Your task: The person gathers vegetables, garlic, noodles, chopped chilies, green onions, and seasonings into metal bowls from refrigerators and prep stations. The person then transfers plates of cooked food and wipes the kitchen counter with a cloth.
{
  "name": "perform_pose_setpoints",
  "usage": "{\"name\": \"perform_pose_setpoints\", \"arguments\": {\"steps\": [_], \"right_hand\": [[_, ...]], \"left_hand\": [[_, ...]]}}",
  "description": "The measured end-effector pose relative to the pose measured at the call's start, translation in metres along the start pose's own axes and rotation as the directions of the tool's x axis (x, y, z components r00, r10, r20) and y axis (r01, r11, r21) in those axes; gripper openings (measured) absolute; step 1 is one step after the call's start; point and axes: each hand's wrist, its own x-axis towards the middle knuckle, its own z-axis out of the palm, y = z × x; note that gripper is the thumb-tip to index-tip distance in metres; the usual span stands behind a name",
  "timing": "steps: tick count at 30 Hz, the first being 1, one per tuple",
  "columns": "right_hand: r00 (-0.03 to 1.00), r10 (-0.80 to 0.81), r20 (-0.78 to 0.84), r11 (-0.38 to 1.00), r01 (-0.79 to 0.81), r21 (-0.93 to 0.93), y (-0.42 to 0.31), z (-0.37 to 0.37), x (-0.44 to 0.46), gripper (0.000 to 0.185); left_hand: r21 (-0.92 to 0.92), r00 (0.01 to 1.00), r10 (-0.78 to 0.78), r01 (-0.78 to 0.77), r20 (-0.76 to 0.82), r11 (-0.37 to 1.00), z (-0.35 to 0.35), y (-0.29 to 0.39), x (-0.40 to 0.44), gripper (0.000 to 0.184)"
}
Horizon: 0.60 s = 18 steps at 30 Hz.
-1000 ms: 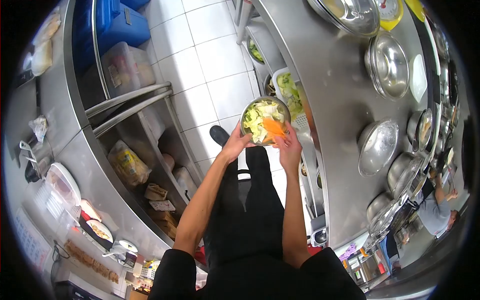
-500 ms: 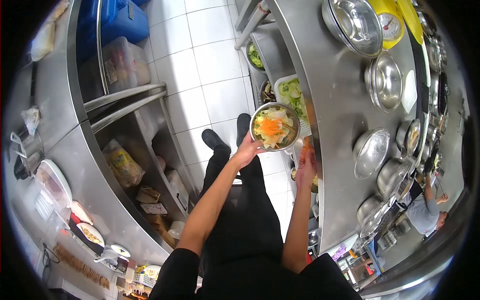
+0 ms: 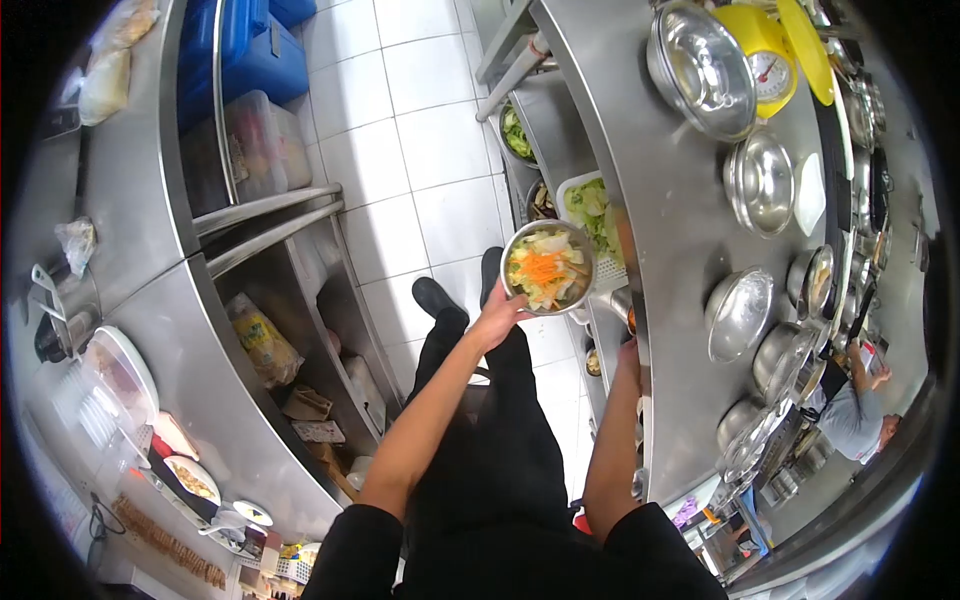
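Observation:
My left hand grips the near rim of a metal bowl, held level over the aisle. Inside it lie chopped cabbage and orange carrot strips. My right hand reaches in under the edge of the steel counter on the right; its fingers are hidden there. Just ahead of that hand, part of a container with something orange shows. Beyond the bowl, a white basket of cut green leaves sits on the under-counter shelf.
Steel bowls and a yellow scale stand on the right counter. Bowls of greens and dark pieces line the shelf below. Left are a steel cabinet and blue boxes. Another person works far right.
My right hand has moved in under the counter edge, so its fingers no longer show. The bowl stays in my left hand, slightly lower in view. The whole view has shifted a little.

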Motion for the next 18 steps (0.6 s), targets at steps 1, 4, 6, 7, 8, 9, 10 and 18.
{"name": "perform_pose_setpoints", "arguments": {"steps": [1,4,6,7,8,9,10,18], "right_hand": [[0.998,-0.013,0.054,1.000,0.013,0.004,0.001,0.008,-0.020,0.027],[0.922,-0.077,0.378,0.951,0.182,-0.249,0.001,0.055,-0.111,0.015],[0.797,-0.010,0.604,0.886,0.287,-0.365,-0.029,0.105,-0.212,0.010],[0.616,-0.065,0.785,0.854,0.441,-0.275,-0.036,0.121,-0.244,0.013],[0.516,0.037,0.856,0.670,0.623,-0.405,-0.052,0.136,-0.271,0.019],[0.408,0.165,0.898,0.468,0.769,-0.435,-0.073,0.151,-0.298,0.025],[0.025,-0.061,0.998,0.271,0.963,-0.007,-0.094,0.175,-0.324,0.029],[0.028,-0.034,0.999,0.412,0.911,-0.011,-0.221,0.336,-0.449,0.010]], "left_hand": [[0.027,1.000,0.006,-0.006,-0.010,1.000,-0.005,0.009,-0.009,0.065],[0.166,0.998,0.056,-0.049,-0.041,0.985,-0.017,0.047,-0.052,0.068],[0.261,0.987,0.159,-0.144,-0.034,0.955,-0.011,0.077,-0.100,0.062],[0.386,0.983,0.182,-0.174,0.017,0.906,-0.007,0.099,-0.123,0.060],[0.428,0.978,0.205,-0.169,-0.038,0.888,-0.013,0.101,-0.137,0.061],[0.320,0.994,0.100,-0.082,-0.042,0.944,0.003,0.129,-0.170,0.061],[0.383,0.990,0.144,-0.137,0.010,0.914,-0.025,0.118,-0.169,0.062],[0.217,0.980,0.183,-0.161,-0.084,0.963,0.012,0.281,-0.233,0.069]]}}
